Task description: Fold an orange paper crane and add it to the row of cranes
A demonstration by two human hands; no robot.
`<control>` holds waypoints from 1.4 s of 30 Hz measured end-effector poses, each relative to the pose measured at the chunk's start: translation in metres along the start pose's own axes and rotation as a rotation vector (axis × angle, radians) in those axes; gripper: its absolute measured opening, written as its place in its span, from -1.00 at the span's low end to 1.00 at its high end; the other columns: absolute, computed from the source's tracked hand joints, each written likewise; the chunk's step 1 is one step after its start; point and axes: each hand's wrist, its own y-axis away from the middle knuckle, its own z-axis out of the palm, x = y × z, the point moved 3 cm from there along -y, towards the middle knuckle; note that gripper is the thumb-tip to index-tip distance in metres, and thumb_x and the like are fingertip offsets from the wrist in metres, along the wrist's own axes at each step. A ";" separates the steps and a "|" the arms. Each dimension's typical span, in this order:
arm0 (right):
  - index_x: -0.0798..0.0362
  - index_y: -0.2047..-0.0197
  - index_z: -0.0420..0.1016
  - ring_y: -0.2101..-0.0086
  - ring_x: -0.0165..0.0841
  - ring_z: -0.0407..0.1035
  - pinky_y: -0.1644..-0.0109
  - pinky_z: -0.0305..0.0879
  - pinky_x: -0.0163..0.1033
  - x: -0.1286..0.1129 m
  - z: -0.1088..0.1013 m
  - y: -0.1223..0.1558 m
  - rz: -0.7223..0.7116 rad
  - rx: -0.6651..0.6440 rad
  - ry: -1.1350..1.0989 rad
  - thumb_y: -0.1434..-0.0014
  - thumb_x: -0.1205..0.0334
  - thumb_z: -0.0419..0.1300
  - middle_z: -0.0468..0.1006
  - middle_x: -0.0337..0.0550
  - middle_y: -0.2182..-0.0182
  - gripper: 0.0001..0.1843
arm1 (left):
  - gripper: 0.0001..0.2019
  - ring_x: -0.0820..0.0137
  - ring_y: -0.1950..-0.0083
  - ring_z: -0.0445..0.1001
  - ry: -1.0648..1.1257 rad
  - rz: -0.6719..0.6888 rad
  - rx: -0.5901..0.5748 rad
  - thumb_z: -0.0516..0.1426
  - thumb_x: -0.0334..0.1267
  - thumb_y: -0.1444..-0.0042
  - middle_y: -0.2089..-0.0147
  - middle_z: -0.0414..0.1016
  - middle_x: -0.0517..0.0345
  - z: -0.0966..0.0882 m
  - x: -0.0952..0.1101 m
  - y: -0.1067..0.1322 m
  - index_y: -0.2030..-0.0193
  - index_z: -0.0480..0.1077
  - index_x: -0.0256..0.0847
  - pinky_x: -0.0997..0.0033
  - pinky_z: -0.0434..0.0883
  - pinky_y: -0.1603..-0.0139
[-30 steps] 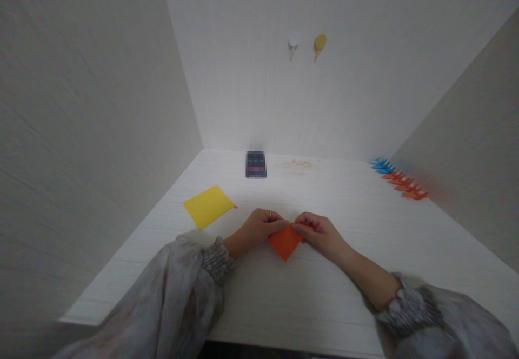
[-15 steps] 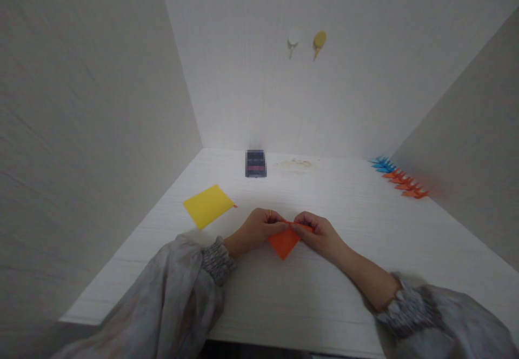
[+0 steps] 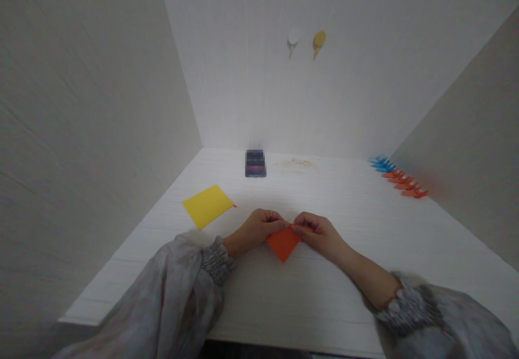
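An orange sheet of origami paper is pinched between both hands near the front middle of the white table, one corner pointing toward me. My left hand, with a ring on one finger, grips its upper left edge between thumb and fingers. On the upper right edge, my right hand holds the paper the same way. The two thumbs nearly meet at the top of the sheet. Fingers behind the paper are partly hidden.
Yellow paper lies left of my hands, an orange bit showing at its right corner. A dark pixelated object stands by the back wall. Folded blue and orange paper figures line the right wall. Two hooks, white and yellow, hang above.
The orange paper's lower corner has shifted slightly toward me, and a little more of the sheet shows. Both hands keep their pinch, almost unmoved.
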 end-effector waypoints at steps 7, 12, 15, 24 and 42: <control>0.09 0.51 0.31 0.60 -0.51 0.11 0.53 0.04 -0.37 0.001 0.001 0.001 0.020 0.005 -0.018 0.02 0.12 0.15 0.27 -0.33 0.65 -0.79 | -0.71 0.57 0.54 0.25 0.039 -0.024 -0.040 0.23 -0.12 0.22 0.54 0.38 0.20 0.004 0.001 0.002 0.45 0.40 -0.35 0.55 0.15 0.51; 0.10 0.50 0.34 0.59 -0.51 0.15 0.52 0.07 -0.37 0.004 0.000 0.000 0.028 -0.005 -0.054 0.02 0.13 0.16 0.30 -0.32 0.64 -0.80 | -0.72 0.59 0.54 0.27 0.067 -0.042 -0.038 0.25 -0.15 0.25 0.53 0.39 0.21 0.004 0.000 0.002 0.46 0.39 -0.35 0.56 0.16 0.51; 0.11 0.51 0.35 0.59 -0.52 0.16 0.51 0.08 -0.38 0.005 0.000 0.000 0.037 -0.009 -0.097 0.04 0.16 0.18 0.31 -0.32 0.64 -0.81 | -0.73 0.59 0.55 0.26 0.060 -0.038 -0.044 0.24 -0.15 0.24 0.54 0.39 0.22 0.004 0.001 0.002 0.47 0.39 -0.35 0.57 0.15 0.53; 0.10 0.49 0.36 0.58 -0.52 0.18 0.50 0.11 -0.38 0.002 0.001 0.000 0.034 -0.028 -0.165 0.01 0.12 0.18 0.33 -0.31 0.63 -0.79 | -0.76 0.58 0.55 0.26 0.074 -0.008 -0.012 0.23 -0.16 0.21 0.55 0.38 0.22 0.002 -0.002 0.001 0.47 0.41 -0.33 0.55 0.15 0.51; 0.09 0.49 0.38 0.63 -0.50 0.17 0.56 0.06 -0.37 0.005 -0.003 0.000 0.068 0.036 -0.093 0.03 0.06 0.17 0.31 -0.31 0.68 -0.75 | -0.75 0.59 0.59 0.17 0.044 -0.046 0.048 0.21 -0.13 0.20 0.61 0.32 0.24 -0.002 0.002 0.002 0.51 0.43 -0.34 0.55 0.08 0.54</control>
